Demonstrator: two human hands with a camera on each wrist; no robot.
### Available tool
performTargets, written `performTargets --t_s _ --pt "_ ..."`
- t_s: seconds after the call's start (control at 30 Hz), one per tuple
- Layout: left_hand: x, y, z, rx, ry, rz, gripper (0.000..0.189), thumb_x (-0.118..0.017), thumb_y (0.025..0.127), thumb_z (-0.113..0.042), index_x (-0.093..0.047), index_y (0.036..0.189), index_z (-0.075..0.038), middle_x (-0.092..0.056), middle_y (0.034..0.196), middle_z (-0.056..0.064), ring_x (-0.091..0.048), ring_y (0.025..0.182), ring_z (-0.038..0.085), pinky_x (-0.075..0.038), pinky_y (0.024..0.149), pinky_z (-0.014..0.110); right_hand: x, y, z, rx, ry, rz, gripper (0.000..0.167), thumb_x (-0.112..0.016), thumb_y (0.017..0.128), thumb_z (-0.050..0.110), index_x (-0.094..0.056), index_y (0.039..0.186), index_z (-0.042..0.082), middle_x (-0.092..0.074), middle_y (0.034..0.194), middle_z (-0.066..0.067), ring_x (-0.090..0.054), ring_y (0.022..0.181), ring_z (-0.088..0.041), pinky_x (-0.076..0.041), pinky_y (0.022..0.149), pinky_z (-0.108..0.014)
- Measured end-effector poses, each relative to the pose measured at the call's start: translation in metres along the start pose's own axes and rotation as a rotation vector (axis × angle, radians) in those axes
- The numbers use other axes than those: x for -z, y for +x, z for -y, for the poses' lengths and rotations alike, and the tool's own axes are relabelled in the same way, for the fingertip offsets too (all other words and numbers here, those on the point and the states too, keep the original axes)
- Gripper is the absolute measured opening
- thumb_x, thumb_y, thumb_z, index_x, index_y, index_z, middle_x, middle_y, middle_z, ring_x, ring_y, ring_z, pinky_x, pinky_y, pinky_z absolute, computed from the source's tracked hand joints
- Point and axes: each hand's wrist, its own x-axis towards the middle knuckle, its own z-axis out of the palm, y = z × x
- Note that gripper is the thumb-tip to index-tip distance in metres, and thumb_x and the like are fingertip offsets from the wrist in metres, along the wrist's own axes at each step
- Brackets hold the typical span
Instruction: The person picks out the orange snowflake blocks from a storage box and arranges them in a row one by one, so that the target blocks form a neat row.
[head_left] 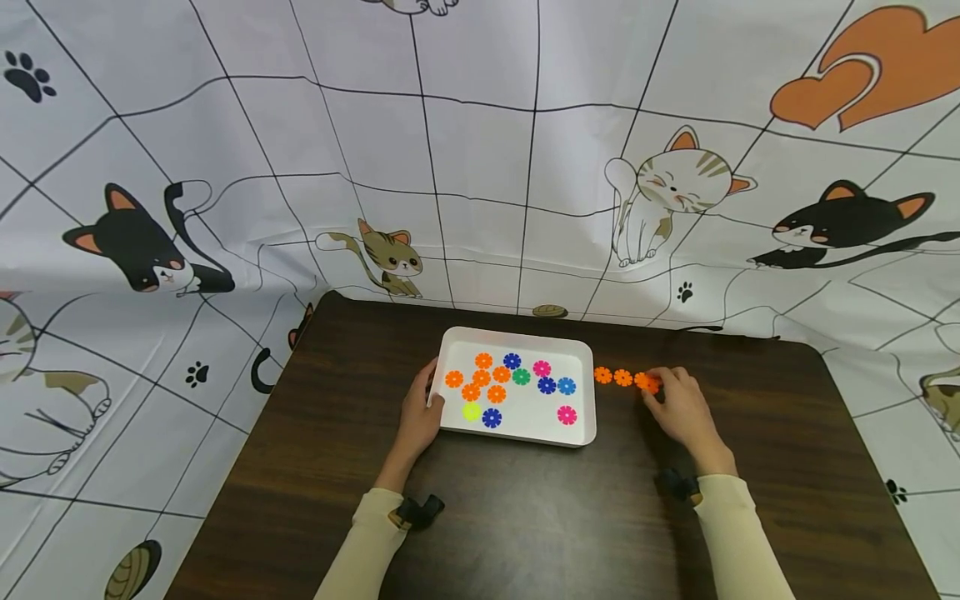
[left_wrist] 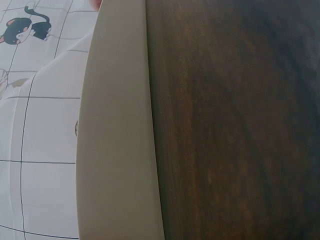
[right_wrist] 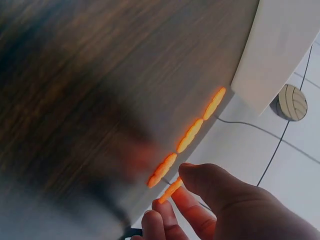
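A shallow white tray (head_left: 517, 429) lies on the table with several flower-shaped plastic discs in it: orange, dark blue, pink, green, light blue and yellow. My left hand (head_left: 420, 412) grips the tray's left side, thumb at the rim; the left wrist view shows mostly the tray's outer wall (left_wrist: 117, 125). To the right of the tray, three orange discs (head_left: 622, 377) form a row on the table. My right hand (head_left: 681, 410) is at the row's right end, pinching another orange disc (right_wrist: 171, 190) between thumb and forefinger, just above the table.
The dark wooden table (head_left: 517, 517) extends around the tray. Behind it hangs a white cloth (head_left: 480, 142) with cat drawings and black lines, close to the table's back edge. Each wrist wears a small black camera (head_left: 422, 510).
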Motion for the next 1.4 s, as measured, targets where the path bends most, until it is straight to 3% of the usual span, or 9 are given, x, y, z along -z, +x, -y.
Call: performTargets --t_s 0.47,0.7,1.1,1.4 --pt "-0.001 -0.001 0.001 0.02 0.0 -0.006 0.064 -0.043 0.095 0.004 -0.035 0.157 -0.007 -0.041 0.16 0.02 -0.047 0.14 0.039 -0.038 0.117 0.059 0.005 0.004 -0.011 -0.101 -0.026 -0.019 0.043 -0.06 0.098 0.02 -0.056 0.133 -0.005 -0.049 0.131 -0.037 -0.047 0.118 -0.055 -0.043 0.091 -0.067" --pt "0.0 -0.001 0.001 0.002 0.007 0.0 0.065 -0.043 0.095 0.003 -0.035 0.158 -0.008 -0.041 0.159 0.02 -0.047 0.139 0.04 -0.042 0.112 0.059 0.004 0.003 -0.015 -0.112 -0.058 -0.032 0.041 -0.061 0.098 0.019 -0.058 0.13 -0.007 -0.051 0.127 -0.037 -0.048 0.115 -0.056 -0.043 0.092 -0.067" --pt "0.0 -0.002 0.001 0.006 0.0 -0.008 0.063 -0.043 0.095 0.003 -0.036 0.157 -0.008 -0.042 0.159 0.019 -0.046 0.14 0.04 -0.038 0.116 0.06 0.005 0.005 -0.018 -0.139 -0.018 -0.003 0.043 -0.06 0.101 0.02 -0.055 0.132 -0.008 -0.048 0.128 -0.037 -0.047 0.117 -0.055 -0.043 0.094 -0.067" --pt "0.001 0.0 0.0 0.001 -0.003 -0.003 0.064 -0.042 0.096 0.004 -0.035 0.158 -0.009 -0.042 0.158 0.02 -0.047 0.139 0.04 -0.04 0.114 0.06 0.003 0.003 -0.018 -0.106 -0.008 -0.026 0.043 -0.059 0.102 0.021 -0.055 0.133 -0.007 -0.049 0.128 -0.036 -0.047 0.117 -0.055 -0.043 0.093 -0.067"
